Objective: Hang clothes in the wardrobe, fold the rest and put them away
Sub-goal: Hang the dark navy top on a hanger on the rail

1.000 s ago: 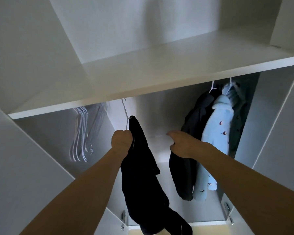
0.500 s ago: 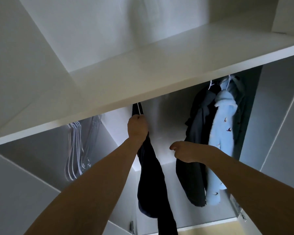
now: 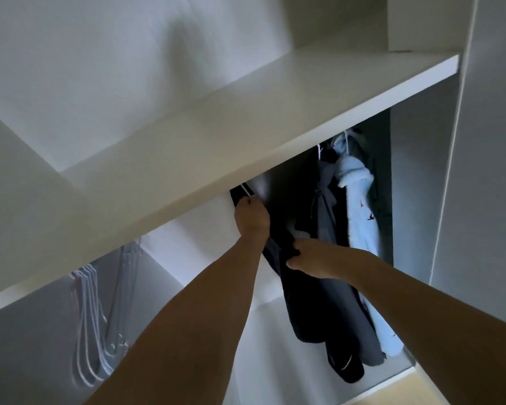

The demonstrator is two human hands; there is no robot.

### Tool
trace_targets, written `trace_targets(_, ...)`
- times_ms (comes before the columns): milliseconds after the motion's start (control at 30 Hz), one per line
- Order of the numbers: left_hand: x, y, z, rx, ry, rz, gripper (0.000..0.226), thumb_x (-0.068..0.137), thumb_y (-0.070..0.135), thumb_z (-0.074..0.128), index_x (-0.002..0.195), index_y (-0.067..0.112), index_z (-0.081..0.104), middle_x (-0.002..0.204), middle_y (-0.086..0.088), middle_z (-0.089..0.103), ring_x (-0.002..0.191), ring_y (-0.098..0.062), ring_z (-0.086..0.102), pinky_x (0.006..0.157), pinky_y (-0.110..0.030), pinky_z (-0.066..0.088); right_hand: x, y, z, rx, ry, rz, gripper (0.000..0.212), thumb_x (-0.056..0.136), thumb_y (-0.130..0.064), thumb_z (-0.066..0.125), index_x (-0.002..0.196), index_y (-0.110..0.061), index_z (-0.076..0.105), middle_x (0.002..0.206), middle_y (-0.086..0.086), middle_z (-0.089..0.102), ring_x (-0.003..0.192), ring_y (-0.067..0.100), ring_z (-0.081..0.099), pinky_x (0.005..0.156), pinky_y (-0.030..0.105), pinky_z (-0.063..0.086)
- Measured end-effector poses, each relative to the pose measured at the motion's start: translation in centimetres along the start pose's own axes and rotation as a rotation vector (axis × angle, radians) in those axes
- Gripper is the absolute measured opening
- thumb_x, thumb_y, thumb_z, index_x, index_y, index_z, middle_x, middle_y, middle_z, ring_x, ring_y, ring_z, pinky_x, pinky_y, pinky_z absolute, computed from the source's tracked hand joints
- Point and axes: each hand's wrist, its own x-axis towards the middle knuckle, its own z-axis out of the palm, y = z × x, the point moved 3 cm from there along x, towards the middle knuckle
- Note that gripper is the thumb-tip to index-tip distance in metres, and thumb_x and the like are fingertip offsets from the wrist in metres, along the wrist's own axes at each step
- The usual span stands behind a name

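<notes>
Now dark garment [image 3: 313,311] hangs limp; left hand [image 3: 251,219] grips hanger top, right hand [image 3: 313,260] pinches fabric.

spare hangers [image 3: 91,325] far l under shelf [image 3: 246,135] | held garment [image 3: 313,305] ctr | hung clothes [image 3: 354,217] r
</notes>
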Motion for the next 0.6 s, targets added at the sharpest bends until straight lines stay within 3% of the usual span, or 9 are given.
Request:
trace_targets(133,-0.4,0.7,3.4,-0.031,-0.088,0.036,0.033,0.096,0.015,0.042,0.064,0.011,0.045,0.066,-0.007,0.048,0.063,-0.023,0.047,0.062,-0.033,0.037,0.6,2.1,-1.0,-0.013,0.118,-0.014,0.025,0.094,-0.037,0.046,0.103,-0.015,0.052,0.101,0.004,0.059,0.083,0.017,0.056,0.056,0.022,0.035)
trace_targets(267,-0.9,1.0,5.5,-0.056,-0.105,0.051,0.034,0.093,0.015,0.043,0.059,0.013,0.042,0.066,-0.010,0.049,0.063,-0.022,0.047,0.060,-0.034,0.038,0.6,3.0,-1.1,-0.053,0.177,0.023,0.022,0.098,-0.033,0.041,0.095,-0.014,0.050,0.078,-0.004,0.047,0.075,0.016,0.050,0.063,0.025,0.038)
trace_targets(400,-1.5,1.7,7.2,-0.094,-0.105,0.080,0.032,0.093,0.016,0.044,0.062,0.014,0.045,0.071,-0.012,0.052,0.065,-0.023,0.049,0.062,-0.033,0.039,1.0,4.0,-1.0,0.010,0.219,0.056,0.017,0.100,-0.022,0.039,0.100,-0.010,0.052,0.084,-0.001,0.048,0.068,0.010,0.045,0.055,0.019,0.032)
trace_targets(533,-1.6,2.5,7.8,-0.096,-0.107,0.110,0.032,0.093,0.018,0.044,0.061,0.017,0.044,0.068,-0.008,0.051,0.065,-0.023,0.048,0.063,-0.033,0.039,1.6,4.7,-1.6,0.038,0.238,0.050,0.014,0.100,-0.019,0.040,0.098,-0.009,0.050,0.088,0.000,0.047,0.071,0.010,0.044,0.057,0.018,0.031)
trace_targets(600,-1.3,3.1,8.3,-0.080,-0.134,0.115,0.033,0.093,0.018,0.044,0.060,0.017,0.043,0.065,-0.006,0.049,0.064,-0.023,0.047,0.062,-0.033,0.038,1.8,4.8,-2.0,0.053,0.266,0.048,0.017,0.100,-0.018,0.041,0.086,-0.010,0.045,0.080,-0.002,0.043,0.062,0.006,0.039,0.050,0.017,0.027)
